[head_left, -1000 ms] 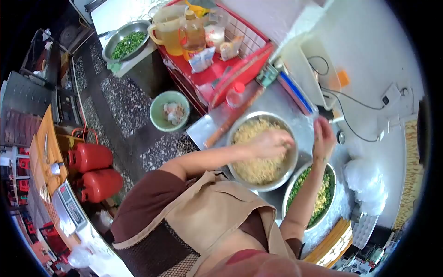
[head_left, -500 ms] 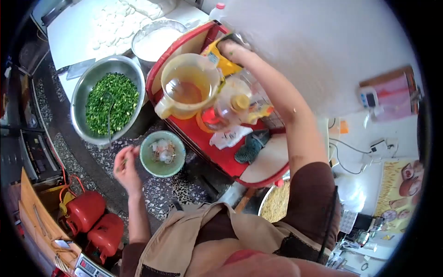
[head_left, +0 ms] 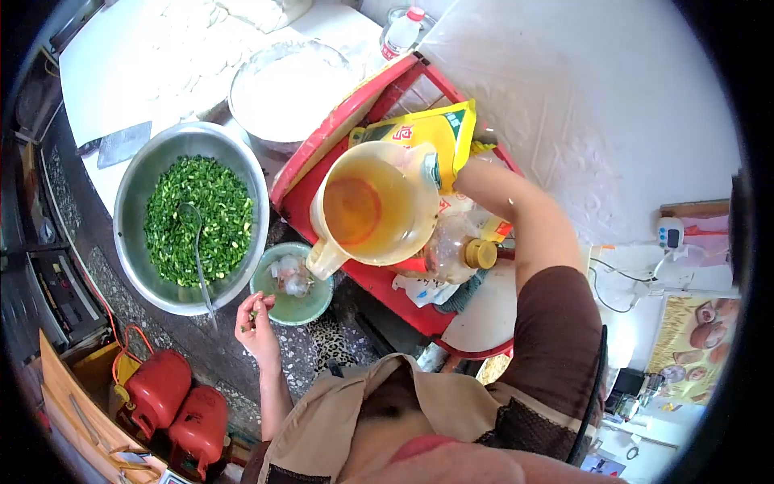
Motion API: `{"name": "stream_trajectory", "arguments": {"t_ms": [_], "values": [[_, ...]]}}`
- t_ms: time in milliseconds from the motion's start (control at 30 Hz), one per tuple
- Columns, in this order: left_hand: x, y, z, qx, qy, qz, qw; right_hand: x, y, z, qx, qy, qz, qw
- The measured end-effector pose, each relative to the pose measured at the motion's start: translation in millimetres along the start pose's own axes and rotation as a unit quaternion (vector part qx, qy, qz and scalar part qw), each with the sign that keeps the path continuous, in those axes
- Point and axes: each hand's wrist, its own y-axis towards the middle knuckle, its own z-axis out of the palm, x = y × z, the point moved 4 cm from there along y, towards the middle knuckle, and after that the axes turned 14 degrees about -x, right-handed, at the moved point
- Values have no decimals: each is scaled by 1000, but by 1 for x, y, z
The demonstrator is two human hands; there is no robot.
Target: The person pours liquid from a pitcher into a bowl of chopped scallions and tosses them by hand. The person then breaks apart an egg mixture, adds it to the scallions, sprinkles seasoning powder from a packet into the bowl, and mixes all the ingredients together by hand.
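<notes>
Yellow packet [head_left: 431, 133] leans inside the red basket [head_left: 348, 106], immediately up and to the left of the right wrist, its right edge overlapping the right hand [head_left: 476, 179]. Its long axis runs across the view, tilting slightly upward to the right; the green-marked corner points up and away from the body, while the right side slopes down toward the wrist. Only the wrist end of that hand shows, so I cannot tell whether the fingers are clamped on the packet or apart.

Left of the same wrist stands the jug [head_left: 367, 206] of amber liquid, its handle pointing down toward the left hand; below the wrist is the yellow-capped bottle [head_left: 455, 252], tilted. The left hand [head_left: 260, 329] has loosely bent fingers, nothing gripped, with green bits stuck on them. Just right of it is the green tub [head_left: 310, 313]; up and left, the steel bowl [head_left: 131, 218] of chopped greens [head_left: 179, 230] with a spoon [head_left: 200, 262].
</notes>
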Motion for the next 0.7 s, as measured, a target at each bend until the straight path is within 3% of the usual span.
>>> {"name": "stream_trajectory", "arguments": {"t_ms": [233,333,367,400,467,533,567,633,700], "values": [[-3,4,4,-29,-25,-65,997,-5,2,6,-6,75,28,997],[-8,1,6,-13,-24,-35,999,-14,10,-4,-36,205,103,973],[-10,-1,6,-9,-22,-31,999,-17,10,-7,-52,306,155,938],[-13,-3,6,-9,-33,-34,999,-18,7,-9,-61,410,206,886],[-20,-8,5,-1,-48,-32,998,-14,7,-12,-70,649,287,701],[-31,-16,6,9,-39,-21,999,-9,1,-21,-54,819,283,497],[-37,-20,8,6,-37,-11,999,-6,-7,-28,-28,875,240,420],[-51,-29,16,32,-43,5,999,5,-42,-62,59,947,95,302],[-64,-42,22,57,-54,25,997,18,-82,-86,74,962,25,262]]}}
